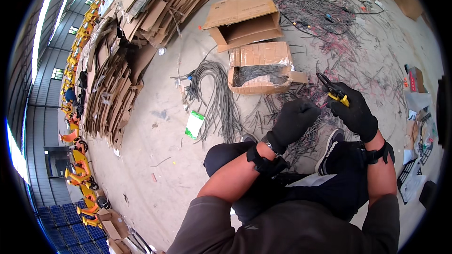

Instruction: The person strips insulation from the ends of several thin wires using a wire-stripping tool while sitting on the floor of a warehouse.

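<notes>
My left hand (297, 118), in a black glove, is curled with its fingertips pinched on a thin pink wire (323, 105). The wire spans the small gap to my right hand (355, 111), also gloved in black. In that right hand are pliers with yellow handles (339, 98), their dark jaws pointing up and away from me. Whether the pliers' jaws are parted is hard to see. Below both hands, cut grey and pink wire scraps (303, 144) litter the floor between my shoes. Just beyond, an open cardboard box (261, 54) holds a tangle of dark thin strands (261, 73).
A bundle of grey cables (215, 95) lies left of the box, beside a green-and-white packet (194, 124). Behind stands another open carton (243, 16). A large wire heap (314, 10) spreads at the back right. Flattened cardboard stacks (109, 84) rise at left.
</notes>
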Demonstrator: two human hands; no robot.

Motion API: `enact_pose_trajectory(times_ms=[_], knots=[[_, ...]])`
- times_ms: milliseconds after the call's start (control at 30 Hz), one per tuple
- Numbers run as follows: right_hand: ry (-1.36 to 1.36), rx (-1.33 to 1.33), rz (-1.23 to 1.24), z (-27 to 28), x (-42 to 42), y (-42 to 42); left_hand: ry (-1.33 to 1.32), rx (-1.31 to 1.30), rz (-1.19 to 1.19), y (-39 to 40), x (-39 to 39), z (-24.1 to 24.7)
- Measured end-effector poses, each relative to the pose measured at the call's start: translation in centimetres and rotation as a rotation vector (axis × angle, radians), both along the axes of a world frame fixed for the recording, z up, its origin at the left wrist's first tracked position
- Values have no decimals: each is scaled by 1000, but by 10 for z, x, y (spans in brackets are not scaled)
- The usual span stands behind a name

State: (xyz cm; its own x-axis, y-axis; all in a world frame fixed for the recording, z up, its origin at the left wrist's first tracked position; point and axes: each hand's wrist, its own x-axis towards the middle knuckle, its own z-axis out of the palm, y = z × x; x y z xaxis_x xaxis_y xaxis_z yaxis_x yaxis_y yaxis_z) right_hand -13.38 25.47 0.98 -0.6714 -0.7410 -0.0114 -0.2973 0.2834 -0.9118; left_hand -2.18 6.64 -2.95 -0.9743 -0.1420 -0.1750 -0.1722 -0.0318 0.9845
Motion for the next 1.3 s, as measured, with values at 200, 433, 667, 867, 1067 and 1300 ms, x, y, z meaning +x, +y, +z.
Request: enact_pose_trajectory(times_ms=[200,433,667,867,1067,1300], knots=[[-28,-32,-58,0,-9,9,-23,5,-97,-2,-1,5],[19,-173,-221,-4,-23,14,-153,52,21,-6,-1,17],[239,-193,-245,-10,-38,31,-90,266,278,-9,-4,26],[422,7,93,-34,-9,19,-42,282,314,-10,-2,31],[577,1,106,-39,6,6,-56,293,253,-8,0,25],[770,185,80,-26,7,-4,-67,291,202,-1,2,28]])
